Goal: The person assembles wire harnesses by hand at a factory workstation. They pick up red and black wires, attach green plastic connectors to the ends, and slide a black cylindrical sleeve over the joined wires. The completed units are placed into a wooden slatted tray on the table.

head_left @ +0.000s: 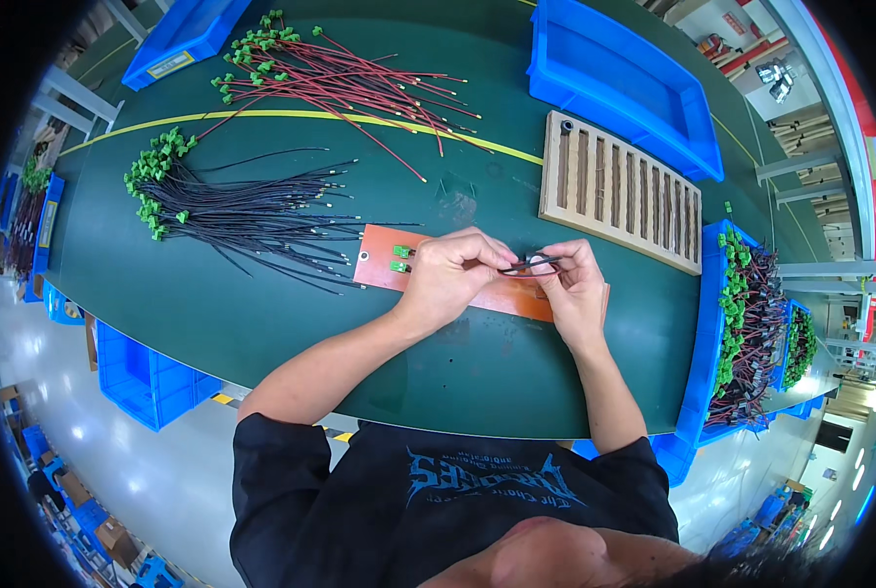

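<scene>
Over an orange board on the green table, my left hand and my right hand are both closed in a pinch. Between them runs a dark wire, bent in a loop and held at each end by the fingertips. What the fingertips cover cannot be made out. Two green connectors sit at the board's left end, beside my left hand. Left of the board lies a fanned bundle of black wires with green connectors; beyond it is a bundle of red wires with green connectors.
A slotted wooden rack stands right of the board, with a blue tray behind it. A blue bin full of wired connectors stands at the right edge. Another blue tray is at the far left, and a blue bin stands below the table's left edge.
</scene>
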Tool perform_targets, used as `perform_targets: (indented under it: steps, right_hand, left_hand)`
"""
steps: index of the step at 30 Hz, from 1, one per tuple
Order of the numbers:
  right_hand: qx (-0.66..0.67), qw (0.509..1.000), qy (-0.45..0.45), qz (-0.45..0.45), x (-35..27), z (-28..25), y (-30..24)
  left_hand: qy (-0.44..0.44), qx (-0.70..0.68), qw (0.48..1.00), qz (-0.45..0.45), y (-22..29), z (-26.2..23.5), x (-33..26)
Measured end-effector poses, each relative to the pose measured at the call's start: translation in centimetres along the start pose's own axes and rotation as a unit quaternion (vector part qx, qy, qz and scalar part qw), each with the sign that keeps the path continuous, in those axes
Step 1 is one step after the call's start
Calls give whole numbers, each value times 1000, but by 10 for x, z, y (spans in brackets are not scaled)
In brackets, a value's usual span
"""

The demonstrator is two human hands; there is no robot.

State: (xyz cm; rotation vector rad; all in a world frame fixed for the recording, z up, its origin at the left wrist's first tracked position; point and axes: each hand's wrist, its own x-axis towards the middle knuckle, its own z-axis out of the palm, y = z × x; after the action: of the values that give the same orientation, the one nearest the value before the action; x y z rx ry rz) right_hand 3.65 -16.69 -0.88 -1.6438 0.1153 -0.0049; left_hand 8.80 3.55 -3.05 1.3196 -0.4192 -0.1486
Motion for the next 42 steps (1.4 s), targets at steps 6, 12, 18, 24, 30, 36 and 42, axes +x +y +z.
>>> perform_targets:
  steps: [6, 12, 18, 24, 30, 36, 42]
  right_hand:
    - [-12, 997, 13, -71, -4, 4, 7]
    - [-3, 993, 36, -112, -7, 8, 17]
    - [-22, 993, 38, -111, -2, 2, 17]
    - [44, 986, 9, -160, 3, 9, 15]
    - [34, 986, -5, -163, 4, 8, 8]
    - [-4, 988, 7, -152, 11, -1, 10]
    - [40, 992, -52, -107, 10, -13, 5]
  left_hand:
    - [19, 81, 996, 14, 4, 7, 2]
    - [7, 105, 993, 48, 3, 6, 0]
    - [-55, 156, 982, 89, 12, 3, -4]
    - [-52, 165, 978, 117, 11, 3, -3]
    - [-33, 183, 980, 71, 5, 1, -3]
    - [-76, 189, 971, 123, 8, 1, -4]
    - [-32, 200, 975, 93, 6, -2, -1]
